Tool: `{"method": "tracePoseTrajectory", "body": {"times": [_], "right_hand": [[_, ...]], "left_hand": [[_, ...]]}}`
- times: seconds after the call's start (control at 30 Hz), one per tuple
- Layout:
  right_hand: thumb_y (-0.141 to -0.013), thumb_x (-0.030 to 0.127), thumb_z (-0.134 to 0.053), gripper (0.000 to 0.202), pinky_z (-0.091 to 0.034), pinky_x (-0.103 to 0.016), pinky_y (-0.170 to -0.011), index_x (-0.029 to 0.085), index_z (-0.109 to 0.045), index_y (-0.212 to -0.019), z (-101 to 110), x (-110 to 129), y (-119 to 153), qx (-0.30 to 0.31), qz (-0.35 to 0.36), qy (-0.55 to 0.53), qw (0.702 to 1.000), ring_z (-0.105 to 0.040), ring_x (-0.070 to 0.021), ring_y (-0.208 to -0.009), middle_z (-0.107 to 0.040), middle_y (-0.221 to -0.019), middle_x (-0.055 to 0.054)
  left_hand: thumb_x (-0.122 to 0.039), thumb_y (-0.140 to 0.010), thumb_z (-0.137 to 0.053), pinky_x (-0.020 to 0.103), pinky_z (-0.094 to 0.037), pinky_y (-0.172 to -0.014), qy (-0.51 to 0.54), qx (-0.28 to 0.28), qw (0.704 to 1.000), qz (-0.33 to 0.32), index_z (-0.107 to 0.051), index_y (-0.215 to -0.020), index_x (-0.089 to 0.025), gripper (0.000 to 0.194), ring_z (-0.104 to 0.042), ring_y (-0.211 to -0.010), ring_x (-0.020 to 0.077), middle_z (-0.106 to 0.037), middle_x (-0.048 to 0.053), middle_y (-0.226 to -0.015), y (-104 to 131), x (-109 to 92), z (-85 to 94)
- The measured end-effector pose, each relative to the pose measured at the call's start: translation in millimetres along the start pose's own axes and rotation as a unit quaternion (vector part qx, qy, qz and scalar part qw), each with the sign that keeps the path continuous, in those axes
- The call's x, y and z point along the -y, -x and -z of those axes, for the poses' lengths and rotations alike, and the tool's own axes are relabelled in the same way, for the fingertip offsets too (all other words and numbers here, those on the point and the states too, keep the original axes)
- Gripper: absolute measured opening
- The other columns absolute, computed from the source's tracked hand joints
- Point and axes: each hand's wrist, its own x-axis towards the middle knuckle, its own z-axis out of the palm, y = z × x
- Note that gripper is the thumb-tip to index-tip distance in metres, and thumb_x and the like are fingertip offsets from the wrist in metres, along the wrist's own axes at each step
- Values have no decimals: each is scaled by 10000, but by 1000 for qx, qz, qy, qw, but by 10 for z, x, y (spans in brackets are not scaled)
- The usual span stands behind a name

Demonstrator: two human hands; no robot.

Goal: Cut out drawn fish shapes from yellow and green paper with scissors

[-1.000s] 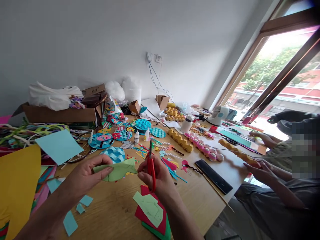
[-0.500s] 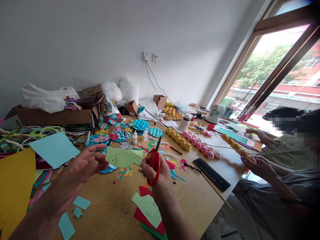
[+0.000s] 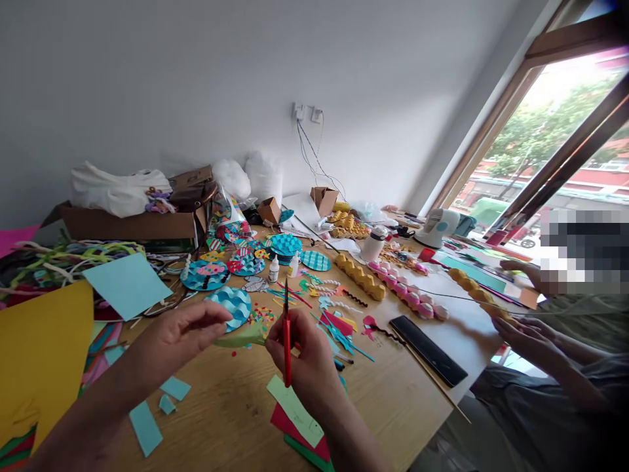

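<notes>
A light green paper strip (image 3: 242, 337) is stretched between my two hands, tilted so that it shows almost edge-on. My left hand (image 3: 189, 337) has bent fingers and its thumb at the strip's left end. My right hand (image 3: 307, 354) grips red-handled scissors (image 3: 287, 351), blades pointing up and away, and pinches the strip's right end between thumb and finger. Below the right wrist lies another green sheet with a pencil drawing (image 3: 295, 410), on top of red paper (image 3: 280, 419). Light blue paper scraps (image 3: 146, 427) lie under my left forearm.
Blue wavy paper discs (image 3: 230, 307), glue bottles (image 3: 274, 269) and confetti lie beyond my hands. A yellow sheet (image 3: 44, 354) and light blue sheet (image 3: 126, 282) are at left. Right of centre lies a black flat object (image 3: 427, 351). Another person's hands (image 3: 528, 337) hold a yellow bumpy strip (image 3: 474, 294).
The green strip has tipped from facing me, with its fish drawing visible, to nearly edge-on. My right hand has turned the scissors edge-on, and the view has swung slightly left.
</notes>
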Motion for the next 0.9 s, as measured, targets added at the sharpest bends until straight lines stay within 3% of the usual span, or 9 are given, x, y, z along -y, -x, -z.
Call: {"method": "tracePoseTrajectory", "body": {"times": [0.07,0.17,0.33,0.5,0.73,0.9], "right_hand": [[-742,169,-572,102,-357,-247,-568,206,-479,-723,35,-1,10,33,19,58,998,-433,-131,-599,-509,-654,29],[-752,124,-566,112,-322,-238,-539,205,-489,-755,71,15,21,59,40,128,989,-413,-124,-573,-507,-637,38],[-745,102,-587,135,-317,-237,-544,199,-494,-733,63,65,22,61,52,134,988,-438,-127,-597,-537,-666,28],[-745,151,-602,102,-355,-244,-570,196,-511,-732,49,109,-3,85,8,44,995,-467,-136,-629,-547,-692,21],[-829,316,-591,169,-351,-229,-540,199,-499,-750,86,-17,0,92,4,-38,995,-427,-127,-600,-494,-662,25],[-873,446,-544,312,-334,-227,-520,192,-499,-698,88,-102,129,158,-10,-58,986,-404,-125,-570,-443,-596,34]], "left_hand": [[-414,-709,-717,326,-463,-865,-128,5,990,-62,-763,-795,-289,159,-644,-956,281,-750,31,-906,15,18,42],[-418,-788,-646,318,-435,-906,-184,10,975,-128,-760,-900,-311,193,-633,-1007,277,-747,26,-984,71,-7,52],[-396,-833,-603,275,-462,-801,-186,67,975,-101,-739,-916,-280,197,-653,-941,248,-745,21,-956,134,-110,-34],[-359,-854,-547,239,-436,-635,-127,123,982,-69,-702,-699,-244,247,-603,-675,182,-655,-18,-682,105,-146,-138],[-394,-779,-619,199,-341,-508,84,76,993,27,-566,-597,-201,271,-384,-552,117,-426,-57,-582,96,-107,-111],[-413,-764,-663,198,-373,-554,176,41,981,64,-591,-643,-206,251,-404,-594,121,-469,-51,-613,132,-40,-76]]}}
